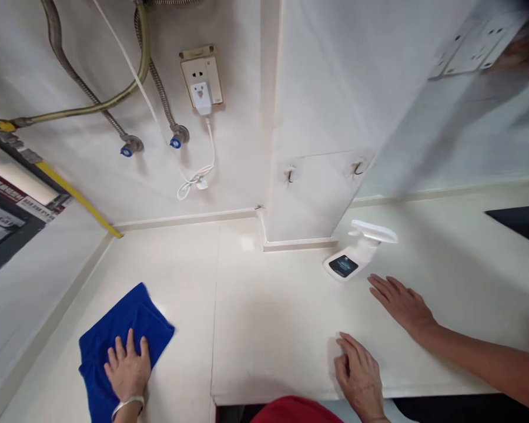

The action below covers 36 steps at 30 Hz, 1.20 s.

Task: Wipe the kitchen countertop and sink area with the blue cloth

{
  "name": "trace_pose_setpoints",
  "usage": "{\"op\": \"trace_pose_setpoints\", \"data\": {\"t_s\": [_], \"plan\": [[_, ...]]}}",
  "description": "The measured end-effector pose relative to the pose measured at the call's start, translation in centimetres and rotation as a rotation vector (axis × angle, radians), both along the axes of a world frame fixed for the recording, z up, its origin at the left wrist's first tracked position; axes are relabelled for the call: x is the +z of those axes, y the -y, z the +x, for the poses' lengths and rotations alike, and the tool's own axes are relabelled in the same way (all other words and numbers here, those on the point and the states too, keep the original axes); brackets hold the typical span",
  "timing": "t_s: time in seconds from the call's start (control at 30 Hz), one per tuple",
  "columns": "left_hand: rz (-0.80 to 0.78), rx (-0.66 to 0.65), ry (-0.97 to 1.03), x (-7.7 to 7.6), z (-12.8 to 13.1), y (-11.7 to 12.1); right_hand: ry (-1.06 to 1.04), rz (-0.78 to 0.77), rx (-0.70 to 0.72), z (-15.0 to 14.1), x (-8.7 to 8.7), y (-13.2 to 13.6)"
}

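Observation:
My left hand [127, 370], with a bracelet at the wrist, lies flat on a blue cloth [114, 326], its fingers spread. The cloth is folded over in part and rests on the white counter [264, 305] at the left. Near the counter's front edge is my right hand [360, 376], fingers loosely bent and apart from the thumb, with no object visible in it. Beyond it stands a white spray bottle [357, 258] with a dark label, touched by neither of my hands.
Another person's hand [403, 305] reaches in from the right and rests flat near the bottle. A wall pillar [308, 200] juts onto the counter. Behind are a plugged-in socket [201, 76], valves [131, 145] and a yellow pipe [81, 200]. A dark panel [522, 223] lies far right.

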<state>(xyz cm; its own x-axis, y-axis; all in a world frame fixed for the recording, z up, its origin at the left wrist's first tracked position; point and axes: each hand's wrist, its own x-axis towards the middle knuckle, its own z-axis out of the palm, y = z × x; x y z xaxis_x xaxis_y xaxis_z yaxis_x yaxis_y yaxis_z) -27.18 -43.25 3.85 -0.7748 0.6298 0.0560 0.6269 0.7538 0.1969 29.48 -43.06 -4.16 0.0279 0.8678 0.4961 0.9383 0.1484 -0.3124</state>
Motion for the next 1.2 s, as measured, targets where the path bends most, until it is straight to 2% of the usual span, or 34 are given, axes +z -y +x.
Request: {"op": "trace_pose_setpoints", "data": {"t_s": [0.13,0.33,0.43,0.53,0.67,0.83,1.03,1.2], "plan": [[0.018,-0.013,-0.052,-0.2,3.5,2.7,0.009,-0.021,-0.012,0.1,0.4,0.3],[0.045,-0.174,-0.209,-2.1,11.2,6.1,0.022,-0.11,-0.018,0.2,0.9,0.6],[0.043,-0.287,-0.269,-3.1,15.0,6.7,0.04,-0.143,-0.027,0.1,1.2,0.7],[0.045,-0.424,-0.311,-3.7,17.6,6.4,0.051,-0.145,-0.029,0.0,1.4,0.7],[0.068,-0.621,-0.333,-3.9,19.8,4.6,0.052,-0.14,-0.016,-0.1,1.3,0.5],[0.073,-0.884,-0.321,-3.7,23.7,0.3,0.047,-0.112,-0.009,-0.2,0.9,0.3],[0.08,-1.055,-0.195,-3.9,29.8,-5.2,0.05,-0.071,0.005,-0.2,0.3,-0.1],[0.123,-1.213,-0.096,-4.1,33.1,-8.1,0.05,-0.045,0.014,-0.1,-0.1,-0.4]]}}
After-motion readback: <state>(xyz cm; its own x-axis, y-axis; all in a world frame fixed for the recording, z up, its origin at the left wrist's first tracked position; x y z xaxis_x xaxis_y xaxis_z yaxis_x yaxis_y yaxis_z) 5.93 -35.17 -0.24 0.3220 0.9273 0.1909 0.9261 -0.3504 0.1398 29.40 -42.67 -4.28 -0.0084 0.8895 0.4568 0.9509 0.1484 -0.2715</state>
